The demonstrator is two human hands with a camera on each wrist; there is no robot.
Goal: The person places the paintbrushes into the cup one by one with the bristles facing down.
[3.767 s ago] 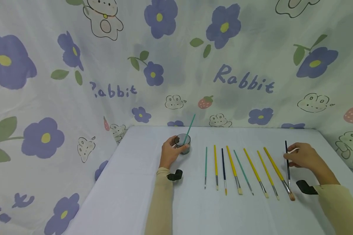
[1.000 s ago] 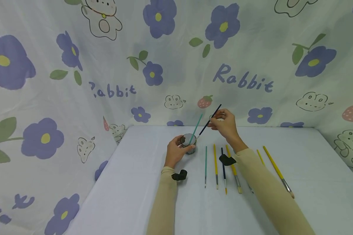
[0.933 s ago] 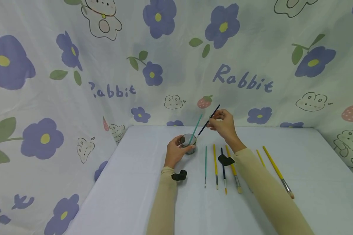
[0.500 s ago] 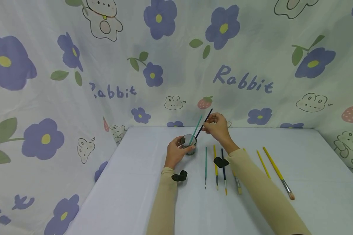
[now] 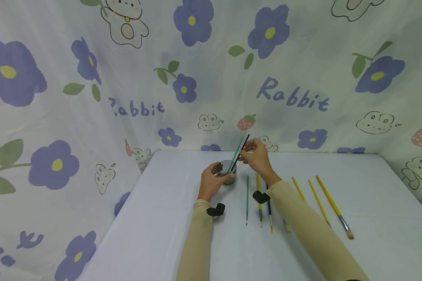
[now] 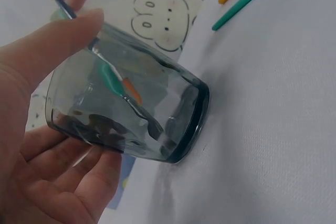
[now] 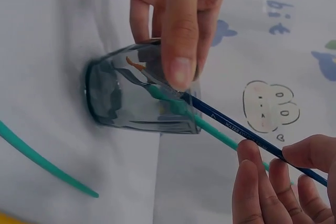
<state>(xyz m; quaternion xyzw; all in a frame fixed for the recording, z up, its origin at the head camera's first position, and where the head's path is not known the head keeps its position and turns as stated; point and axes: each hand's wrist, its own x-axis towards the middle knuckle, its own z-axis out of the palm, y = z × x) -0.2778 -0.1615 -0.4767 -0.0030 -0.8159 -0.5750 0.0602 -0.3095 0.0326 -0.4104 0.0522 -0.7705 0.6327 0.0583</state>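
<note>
My left hand point(image 5: 211, 182) grips a clear grey-tinted glass point(image 6: 178, 85) near the table's back edge, thumb on one side and fingers on the other. A teal paintbrush point(image 5: 237, 148) leans inside it, bristle end down. My right hand point(image 5: 257, 158), just right of the glass, pinches a dark blue paintbrush point(image 7: 231, 125) by its handle between thumb and fingers. That brush slants, its orange bristles point(image 7: 135, 63) inside the glass beside the teal brush. In the right wrist view, my left thumb covers part of the glass near its rim.
On the white table point(image 5: 154, 226) lies a row of paintbrushes: a teal one point(image 5: 247, 199), another dark blue one point(image 5: 270, 212) and several yellow ones, the thickest yellow brush point(image 5: 328, 197) at the right end. My right sleeve point(image 5: 313, 226) hides part of the row. A patterned cloth point(image 5: 218, 78) hangs behind.
My right hand has brought the dark blue brush from the row's right end to the glass, and lowered its bristles inside. The left hand, holding the glass, has shifted slightly right.
</note>
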